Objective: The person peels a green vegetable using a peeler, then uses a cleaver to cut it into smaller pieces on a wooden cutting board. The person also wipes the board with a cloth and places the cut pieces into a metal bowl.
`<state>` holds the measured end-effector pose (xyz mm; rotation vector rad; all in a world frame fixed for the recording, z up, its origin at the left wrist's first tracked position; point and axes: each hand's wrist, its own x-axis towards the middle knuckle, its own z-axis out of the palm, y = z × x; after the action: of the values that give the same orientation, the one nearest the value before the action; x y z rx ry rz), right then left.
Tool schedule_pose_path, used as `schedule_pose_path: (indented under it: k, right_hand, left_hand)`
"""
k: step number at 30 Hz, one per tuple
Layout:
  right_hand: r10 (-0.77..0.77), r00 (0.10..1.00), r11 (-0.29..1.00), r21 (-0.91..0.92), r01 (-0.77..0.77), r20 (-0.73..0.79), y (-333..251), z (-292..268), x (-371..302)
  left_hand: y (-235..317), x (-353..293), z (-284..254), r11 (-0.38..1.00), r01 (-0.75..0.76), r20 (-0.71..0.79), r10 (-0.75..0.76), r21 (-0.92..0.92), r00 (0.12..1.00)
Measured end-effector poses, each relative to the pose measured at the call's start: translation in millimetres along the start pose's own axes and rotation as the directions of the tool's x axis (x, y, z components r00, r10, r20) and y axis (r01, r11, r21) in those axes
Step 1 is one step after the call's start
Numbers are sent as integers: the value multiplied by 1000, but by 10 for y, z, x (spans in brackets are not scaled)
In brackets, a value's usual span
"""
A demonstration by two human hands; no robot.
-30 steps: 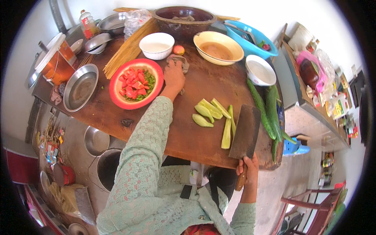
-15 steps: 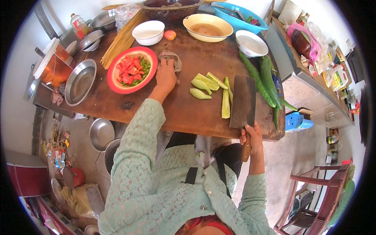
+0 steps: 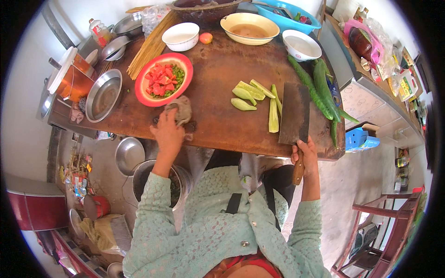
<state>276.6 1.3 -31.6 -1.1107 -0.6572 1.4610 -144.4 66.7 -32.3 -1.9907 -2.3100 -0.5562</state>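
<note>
My left hand (image 3: 168, 132) is at the table's near edge, its fingers closed on a crumpled grey-brown cloth (image 3: 181, 110) that lies on the wood. Just beyond the cloth stands a red-rimmed plate (image 3: 187, 76) with chopped tomato (image 3: 161, 78) and chopped green vegetable (image 3: 177, 74). In my right hand (image 3: 306, 156) is the wooden handle of a cleaver (image 3: 295, 113); its broad dark blade rests flat-looking over the table's right part. Left of the blade lie several pale green cucumber pieces (image 3: 252, 92). Whole cucumbers (image 3: 323, 88) lie to its right.
Along the back of the wooden table (image 3: 215, 123) stand a white bowl (image 3: 181, 37), a small tomato (image 3: 206, 38), a cream basin (image 3: 250, 28), a blue basin (image 3: 296, 23) and another white bowl (image 3: 301, 45). A metal basin (image 3: 103, 95) sits left. A bucket (image 3: 185, 183) stands below the near edge.
My left hand has drawn the cloth from beside the plate's right edge toward the table's near edge. My right hand still holds the cleaver in about the same place.
</note>
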Motion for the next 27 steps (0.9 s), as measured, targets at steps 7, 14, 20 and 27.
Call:
schedule_pose_path:
  k: [7,14,20,27]
  right_hand:
    - [-4,1000,1000,-8,4,-11,22,2,24]
    - [0,1000,997,71,0,7,10,-15,23]
    - [-10,1000,983,186,7,14,-31,-10,-3]
    - [-66,998,980,187,69,-23,20,-31,-160]
  left_hand:
    - [-321,-65,192,922,-95,-235,5,-374,972]
    - [556,-368,175,761,-319,-203,246,-565,948]
    - [1012,-475,227,688,-448,-217,400,-571,891]
    - [913,-272,302,774,-460,-246,388,-435,888]
